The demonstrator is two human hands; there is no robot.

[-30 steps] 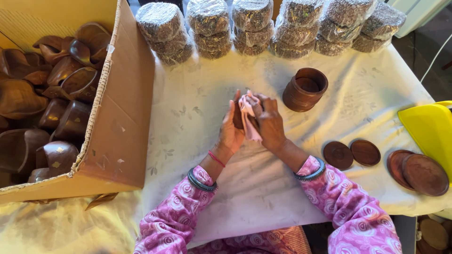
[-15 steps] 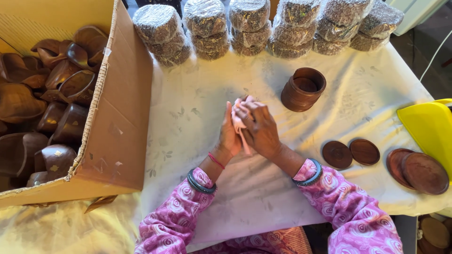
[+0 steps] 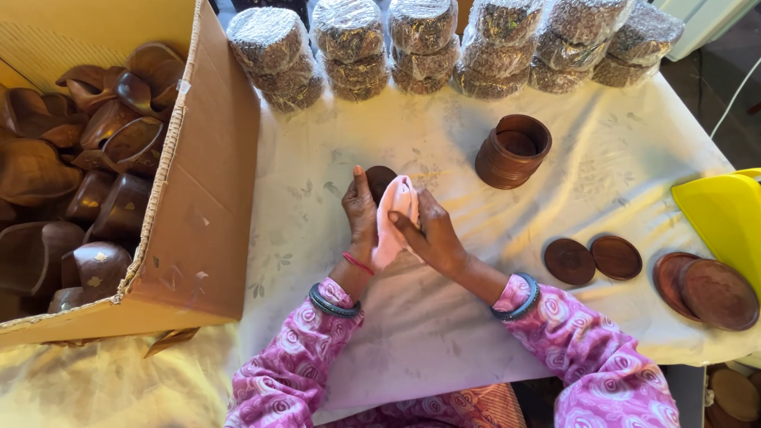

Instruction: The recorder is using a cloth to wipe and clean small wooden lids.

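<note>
My left hand [image 3: 361,214] holds a small round dark wooden disc [image 3: 381,177] on edge above the white tablecloth [image 3: 333,158]. My right hand [image 3: 432,234] presses a pink cloth [image 3: 393,215] against the face of the disc. Most of the disc is hidden behind the cloth and my fingers. Both wrists wear dark bangles over pink patterned sleeves.
A round wooden holder [image 3: 513,150] stands to the right of my hands. Flat wooden discs [image 3: 592,259] and larger ones [image 3: 705,289] lie at the right near a yellow tray [image 3: 725,218]. A cardboard box [image 3: 198,206] of carved wooden bowls fills the left. Plastic-wrapped bundles [image 3: 428,43] line the far edge.
My hands have drifted slightly toward me and left, and the pink cloth has slid across the disc, with the right hand now lower on it.
</note>
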